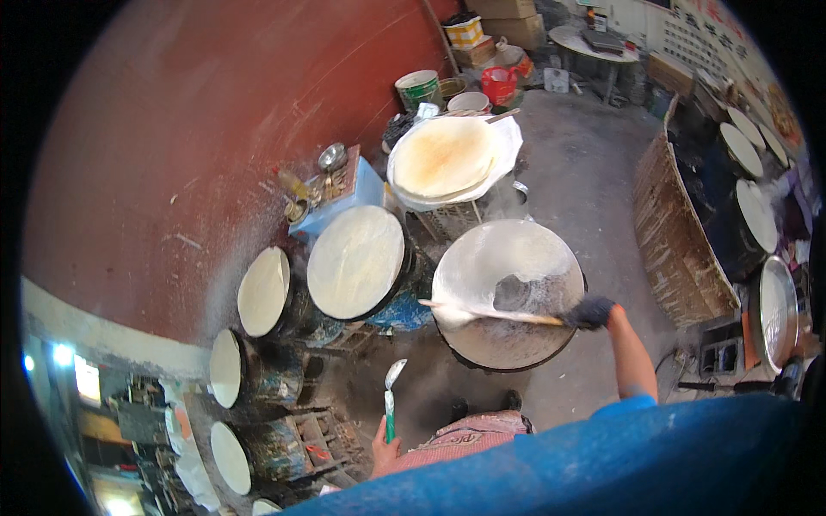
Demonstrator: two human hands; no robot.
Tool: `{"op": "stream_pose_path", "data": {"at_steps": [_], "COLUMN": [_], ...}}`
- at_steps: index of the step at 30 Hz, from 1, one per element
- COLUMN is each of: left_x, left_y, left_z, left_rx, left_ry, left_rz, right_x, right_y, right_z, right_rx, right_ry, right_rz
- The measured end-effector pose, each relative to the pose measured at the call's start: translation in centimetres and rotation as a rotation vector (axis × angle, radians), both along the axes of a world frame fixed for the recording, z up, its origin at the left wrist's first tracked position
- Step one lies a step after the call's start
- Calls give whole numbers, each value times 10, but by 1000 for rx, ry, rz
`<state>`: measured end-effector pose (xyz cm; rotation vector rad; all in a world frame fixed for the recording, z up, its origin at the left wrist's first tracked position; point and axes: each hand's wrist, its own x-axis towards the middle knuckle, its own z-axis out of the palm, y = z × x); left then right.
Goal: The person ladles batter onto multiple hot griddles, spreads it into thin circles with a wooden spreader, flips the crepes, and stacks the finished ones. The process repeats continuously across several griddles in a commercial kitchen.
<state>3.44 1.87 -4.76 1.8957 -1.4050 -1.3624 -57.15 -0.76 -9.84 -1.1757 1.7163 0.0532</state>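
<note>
My right hand (590, 313), in a dark glove, is closed around a wooden batter spreader (533, 318). The spreader lies across a large round griddle (508, 348), its pale, coated end at the left side. Wet white batter (473, 254) covers the far part of the griddle around a darker patch; the near part looks grey and thinly coated. My bare left hand (385, 447) grips a green-handled spoon (391, 411), held upright left of the griddle, with a shiny, whitish head. Beyond the griddle, a stack of thin round flatbreads (447, 155) rests on a white cloth (508, 142).
Several more round griddles with pale sheets stand on drums to the left, including a large one (357, 262). A blue box (344, 202) holds jars and a metal bowl (332, 156). Rightward, a brown board (675, 232) screens more griddles. Buckets (419, 89) stand at the back.
</note>
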Motion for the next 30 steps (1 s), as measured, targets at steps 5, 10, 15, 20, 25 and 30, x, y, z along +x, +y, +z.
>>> {"op": "stream_pose_path", "data": {"at_steps": [5,10,15,20,25,30], "left_x": [5,17,49,94,138,165], "left_y": [9,13,10,-6,-24,-21], "left_z": [-6,-2,4,-10,-17,7], "left_rx": [38,67,21,118,197,282], "left_ry": [24,89,67,183,234,370], "left_rz": [68,96,-7,-58,-178,-217], "right_x": [-10,25,12,55,276,427], "right_y": [33,-70,26,289,306,127], "right_z": [55,43,8,35,14,-59], "right_rx": [-141,-528,-140,-340,-304,-716], "right_ry": [-300,-237,13,333,-171,306], "right_rz": [-350,-304,-103,80,-1349,-915]}}
